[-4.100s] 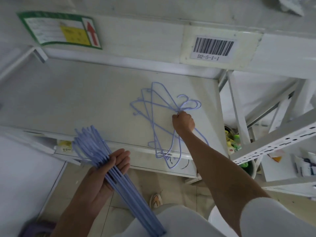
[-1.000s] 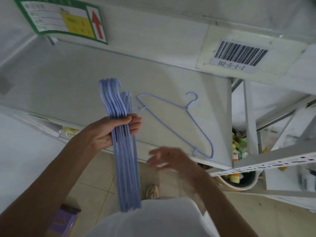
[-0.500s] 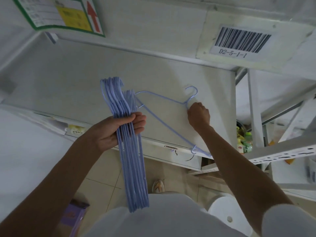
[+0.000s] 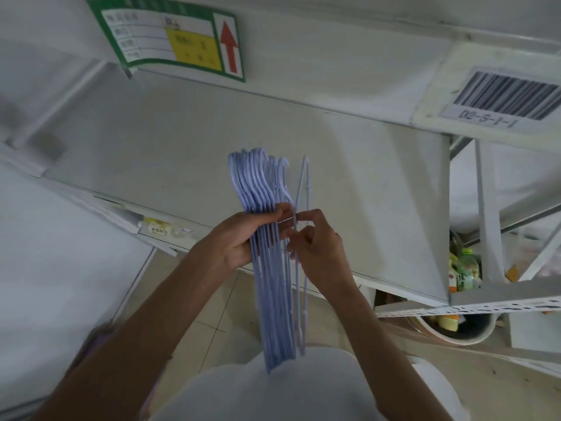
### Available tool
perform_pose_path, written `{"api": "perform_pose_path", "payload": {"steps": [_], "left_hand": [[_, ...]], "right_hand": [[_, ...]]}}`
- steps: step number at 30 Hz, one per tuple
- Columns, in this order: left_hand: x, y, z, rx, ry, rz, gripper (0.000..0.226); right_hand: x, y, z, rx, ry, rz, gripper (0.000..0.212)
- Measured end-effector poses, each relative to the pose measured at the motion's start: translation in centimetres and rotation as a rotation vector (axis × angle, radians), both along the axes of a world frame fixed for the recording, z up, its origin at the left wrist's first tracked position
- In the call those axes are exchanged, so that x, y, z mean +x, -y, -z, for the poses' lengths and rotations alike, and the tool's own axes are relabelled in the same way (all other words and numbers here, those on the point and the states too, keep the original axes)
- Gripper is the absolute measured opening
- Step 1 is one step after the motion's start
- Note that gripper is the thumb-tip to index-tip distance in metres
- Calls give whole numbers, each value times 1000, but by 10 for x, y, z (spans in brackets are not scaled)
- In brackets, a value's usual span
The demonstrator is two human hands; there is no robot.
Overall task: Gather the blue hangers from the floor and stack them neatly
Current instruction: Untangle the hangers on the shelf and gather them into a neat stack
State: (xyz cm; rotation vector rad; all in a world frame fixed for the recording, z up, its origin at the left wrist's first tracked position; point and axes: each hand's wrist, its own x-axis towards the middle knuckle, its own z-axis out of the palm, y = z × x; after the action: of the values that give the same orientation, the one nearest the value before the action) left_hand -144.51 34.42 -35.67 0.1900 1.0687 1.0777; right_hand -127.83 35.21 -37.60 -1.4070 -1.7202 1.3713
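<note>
Blue hangers (image 4: 267, 268) stood as a tight bundle at the centre of the frame, hooks up and pointing toward the upper edge, their long ends reaching down to the white shirt (image 4: 273, 390) at the bottom. Left hand (image 4: 243, 235) was clamped around the bundle at mid-height, fingers wrapped over the wires. Right hand (image 4: 315, 247) pinched one hanger (image 4: 303, 208) between thumb and fingers, holding it just beside the bundle's right edge, nearly touching it and lined up with the rest. Both hands were above the front edge of a pale shelf (image 4: 182, 147). A green-bordered label (image 4: 173, 38) with a red arrow sat at upper left, and a barcode tag (image 4: 504, 95) at upper right. A bucket (image 4: 455, 326) with bottles stood at lower right on the tiled floor (image 4: 212, 314).
</note>
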Motion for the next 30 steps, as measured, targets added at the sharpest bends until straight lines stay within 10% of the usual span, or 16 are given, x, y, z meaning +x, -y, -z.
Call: {"api": "perform_pose_path", "payload": {"steps": [18, 23, 30], "left_hand": [[26, 1, 2, -8, 4, 245, 17], [17, 0, -14, 52, 204, 131, 23], [6, 5, -22, 53, 344, 367, 42]], "right_hand": [[15, 26, 2, 317, 217, 90, 6], [-7, 62, -1, -276, 98, 139, 43], [-6, 120, -27, -809, -619, 39, 19]]}}
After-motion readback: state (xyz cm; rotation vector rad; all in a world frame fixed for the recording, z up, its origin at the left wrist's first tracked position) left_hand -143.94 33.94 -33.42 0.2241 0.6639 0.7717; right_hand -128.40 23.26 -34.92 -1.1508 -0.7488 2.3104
